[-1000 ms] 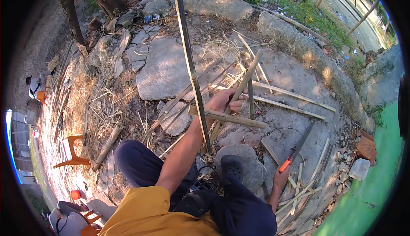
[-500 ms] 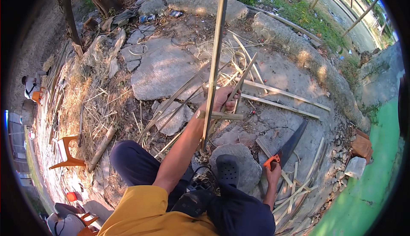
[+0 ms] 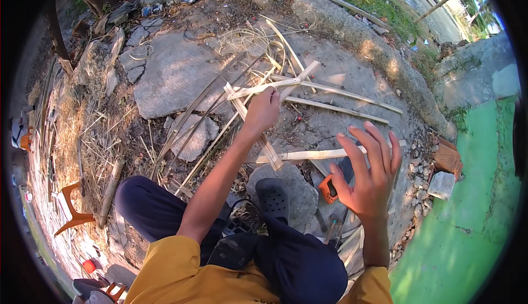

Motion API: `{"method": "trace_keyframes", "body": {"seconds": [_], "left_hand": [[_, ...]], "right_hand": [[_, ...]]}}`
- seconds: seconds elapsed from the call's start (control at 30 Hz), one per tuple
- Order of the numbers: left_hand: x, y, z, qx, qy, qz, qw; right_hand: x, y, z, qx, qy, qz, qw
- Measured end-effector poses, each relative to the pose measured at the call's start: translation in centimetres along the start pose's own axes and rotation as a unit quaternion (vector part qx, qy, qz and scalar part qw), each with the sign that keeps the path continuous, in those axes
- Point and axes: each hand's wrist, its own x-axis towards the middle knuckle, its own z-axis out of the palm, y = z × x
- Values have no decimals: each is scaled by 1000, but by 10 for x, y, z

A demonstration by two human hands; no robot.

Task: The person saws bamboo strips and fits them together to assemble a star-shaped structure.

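Observation:
My left hand point(image 3: 263, 110) is closed around a frame of pale split bamboo strips point(image 3: 254, 122), held above the ground in front of me. Its pieces cross at angles, and one long strip sticks out to the right beyond my right hand. That right hand point(image 3: 369, 174) is raised with its fingers spread and nothing in it. Below it lies a hand saw with an orange handle point(image 3: 329, 188); its dark blade is mostly hidden behind my fingers and the strip.
Loose bamboo strips point(image 3: 346, 109) lie across the stone slabs ahead. A flat stone point(image 3: 300, 199) sits beside my shoe point(image 3: 273, 199). Dry straw and an orange chair point(image 3: 74, 210) are at the left. Broken bricks point(image 3: 448, 157) edge the green wall point(image 3: 467, 216) at the right.
My right hand has let go of the saw and risen, opening. My left hand has turned the bamboo frame from upright to spread flatter, and moved slightly left.

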Motion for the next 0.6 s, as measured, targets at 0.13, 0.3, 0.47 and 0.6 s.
{"method": "trace_keyframes", "body": {"seconds": [0.13, 0.3, 0.47, 0.6], "left_hand": [[-6, 1, 19, 2, 28, 64, 998], [-9, -31, 43, 32, 40, 190, 980], [-30, -43, 45, 42, 36, 240, 969], [-47, -71, 33, 54, 147, 223, 962]], "right_hand": [[-29, 31, 63, 115, -279, 87, 949], [-112, 33, 148, 276, -389, 174, 862], [-163, -10, 173, 271, -268, 271, 884], [-195, -23, 200, 226, -216, 336, 888]]}}
